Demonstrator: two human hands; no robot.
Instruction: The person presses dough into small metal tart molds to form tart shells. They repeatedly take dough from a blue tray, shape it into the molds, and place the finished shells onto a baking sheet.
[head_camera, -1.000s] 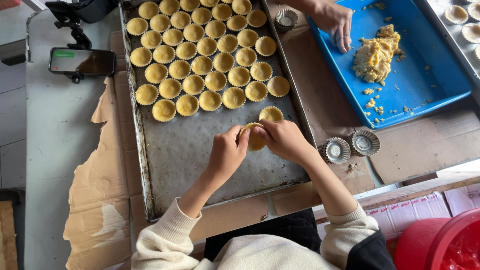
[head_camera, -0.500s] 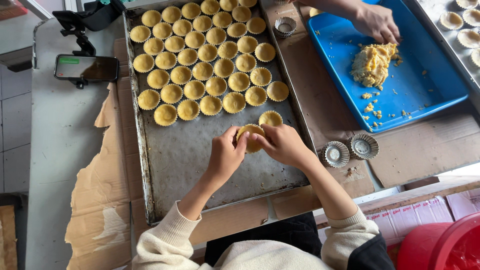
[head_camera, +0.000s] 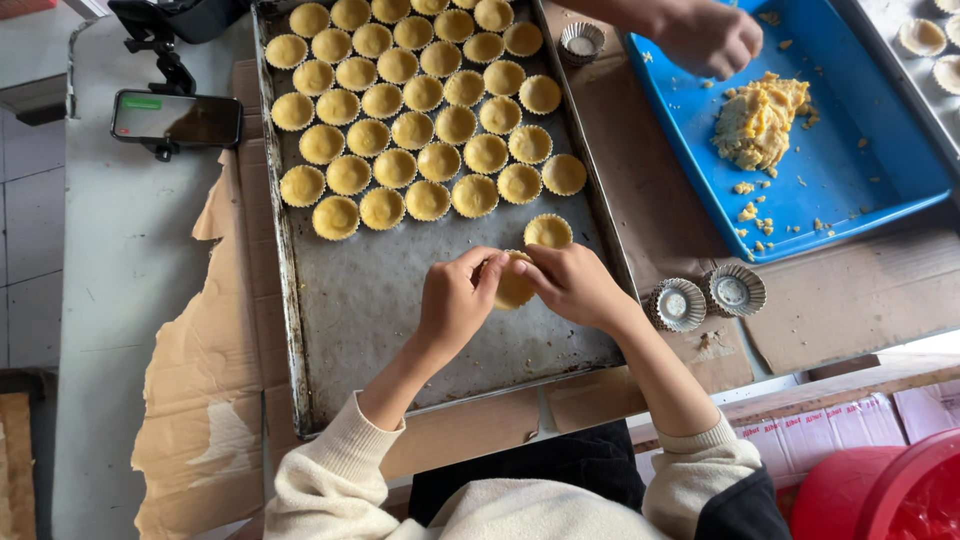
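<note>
My left hand (head_camera: 455, 297) and my right hand (head_camera: 572, 283) meet over the middle of a large metal baking tray (head_camera: 360, 310). Between their fingertips they hold one yellow tart shell (head_camera: 514, 287), both sets of fingers pressing on its rim. Just above it a single finished shell (head_camera: 548, 232) lies on the tray. Several rows of tart shells (head_camera: 420, 105) fill the tray's far half.
Two empty fluted metal moulds (head_camera: 705, 297) sit right of the tray. A blue tray (head_camera: 820, 170) holds a lump of yellow dough (head_camera: 760, 120), and another person's hand (head_camera: 705, 38) reaches over it. A phone on a stand (head_camera: 176, 118) is at far left; a red tub (head_camera: 885, 490) at bottom right.
My hands have stayed over the tray, turning the shell between the fingers. The other person's hand has shifted along the blue tray's far edge.
</note>
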